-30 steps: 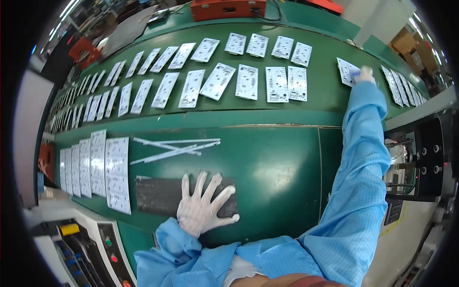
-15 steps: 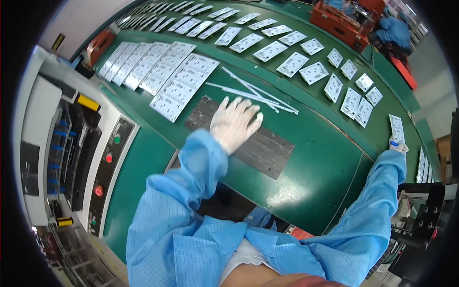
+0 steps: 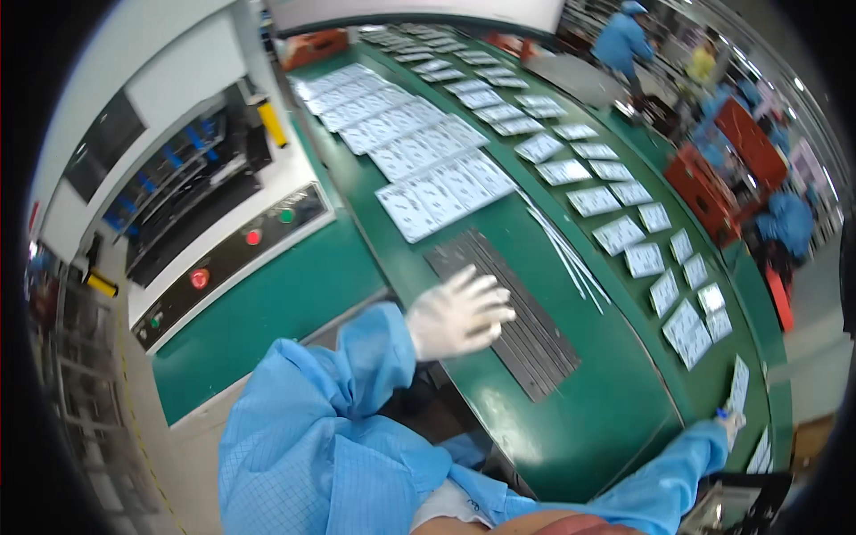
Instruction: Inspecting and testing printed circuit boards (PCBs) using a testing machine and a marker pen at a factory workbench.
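My left hand (image 3: 459,314), in a white glove, has its fingers spread and holds nothing. It hovers at the left side of a dark grey grooved plate (image 3: 526,334) on the green bench; whether it touches the plate I cannot tell. Far out to the right, my right hand (image 3: 731,423), also gloved and with something blue at its finger or wrist, grips the near end of a narrow white circuit board (image 3: 740,383). Its fingers are small and partly hidden. Thin white strips (image 3: 566,254) lie beyond the grooved plate.
Large white circuit board panels (image 3: 446,192) overlap in a row on the bench (image 3: 615,428). Smaller boards (image 3: 618,234) are spread along the green belt beyond. A machine with a button panel (image 3: 252,237) stands left. Red cases (image 3: 704,192) and co-workers in blue (image 3: 622,43) are farther off.
The view has swung, bringing more of the machine and room into sight. My left hand has shifted off the middle of the grooved plate toward its left edge. My right hand keeps the board.
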Demonstrator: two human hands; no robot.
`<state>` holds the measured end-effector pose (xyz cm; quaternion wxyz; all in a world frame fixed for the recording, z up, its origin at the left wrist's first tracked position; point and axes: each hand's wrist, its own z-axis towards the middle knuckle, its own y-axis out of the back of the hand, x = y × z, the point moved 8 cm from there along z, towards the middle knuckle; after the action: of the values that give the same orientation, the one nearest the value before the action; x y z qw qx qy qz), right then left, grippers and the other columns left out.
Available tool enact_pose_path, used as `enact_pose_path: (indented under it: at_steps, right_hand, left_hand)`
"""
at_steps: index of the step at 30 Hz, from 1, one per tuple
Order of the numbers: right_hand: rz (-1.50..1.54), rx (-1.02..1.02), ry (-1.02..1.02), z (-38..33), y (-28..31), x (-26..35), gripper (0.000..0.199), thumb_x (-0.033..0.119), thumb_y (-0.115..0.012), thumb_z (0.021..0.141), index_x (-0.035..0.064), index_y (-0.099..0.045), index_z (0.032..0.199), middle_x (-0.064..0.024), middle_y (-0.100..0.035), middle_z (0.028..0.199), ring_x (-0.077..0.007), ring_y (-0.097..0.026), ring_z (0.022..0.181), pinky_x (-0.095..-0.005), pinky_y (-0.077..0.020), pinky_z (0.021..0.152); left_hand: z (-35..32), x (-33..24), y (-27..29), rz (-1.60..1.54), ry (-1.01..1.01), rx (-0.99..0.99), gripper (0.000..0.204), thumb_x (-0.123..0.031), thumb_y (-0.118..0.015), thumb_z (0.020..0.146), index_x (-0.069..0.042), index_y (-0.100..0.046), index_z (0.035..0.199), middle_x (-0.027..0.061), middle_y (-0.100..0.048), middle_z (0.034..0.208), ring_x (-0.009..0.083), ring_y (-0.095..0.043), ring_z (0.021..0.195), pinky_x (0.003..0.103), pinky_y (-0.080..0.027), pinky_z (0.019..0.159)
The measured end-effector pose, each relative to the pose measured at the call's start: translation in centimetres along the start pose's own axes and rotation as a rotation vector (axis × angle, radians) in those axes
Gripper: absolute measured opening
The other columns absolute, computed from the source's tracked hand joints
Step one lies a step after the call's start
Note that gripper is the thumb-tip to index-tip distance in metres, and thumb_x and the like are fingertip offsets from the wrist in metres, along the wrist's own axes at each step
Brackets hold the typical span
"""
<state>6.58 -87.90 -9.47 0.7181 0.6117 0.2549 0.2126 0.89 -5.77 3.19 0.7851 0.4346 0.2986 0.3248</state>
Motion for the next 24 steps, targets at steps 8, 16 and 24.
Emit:
enact_pose_path:
  at_steps: [8, 16, 24]
  right_hand:
    - [0.452, -0.38, 0.05, -12.5, 16.4, 8.3, 0.049, 0.038, -0.051, 0.083, 0.0122, -0.047, 0.124, -0.0113, -0.057, 0.105, -0.0256, -0.055, 0.089, -0.0361, -0.0426, 0.079]
    - [2.209, 0.332, 0.473, -15.7, 15.1, 20.2, 0.034, 0.021, -0.043, 0.093, 0.0039, -0.049, 0.122, -0.0123, -0.058, 0.113, -0.0242, -0.056, 0.103, -0.0369, -0.0423, 0.087]
    - [0.797, -0.555, 1.436, -54.3, 29.9, 35.6, 0.025, 0.002, -0.055, 0.084, 0.0031, -0.06, 0.109, -0.0142, -0.061, 0.107, -0.0208, -0.06, 0.093, -0.0282, -0.0485, 0.072]
  left_hand:
    - [1.4, -0.7, -1.4, -0.003, -0.079, 0.078, 0.043, -0.042, -0.036, 0.089, -0.018, -0.049, 0.122, 0.0087, -0.043, 0.129, 0.026, -0.032, 0.126, 0.05, -0.02, 0.105]
    - [-1.7, 0.4, -1.3, -0.172, -0.214, 0.1, 0.061, -0.003, -0.048, 0.08, -0.01, -0.027, 0.137, 0.0097, -0.023, 0.143, 0.0241, -0.032, 0.129, 0.027, -0.044, 0.093]
    - [-13.3, 10.6, 9.2, -0.318, 0.131, -0.386, 0.072, 0.022, -0.035, 0.058, -0.013, -0.054, 0.118, 0.0181, -0.038, 0.134, 0.0344, -0.034, 0.127, 0.038, -0.033, 0.104]
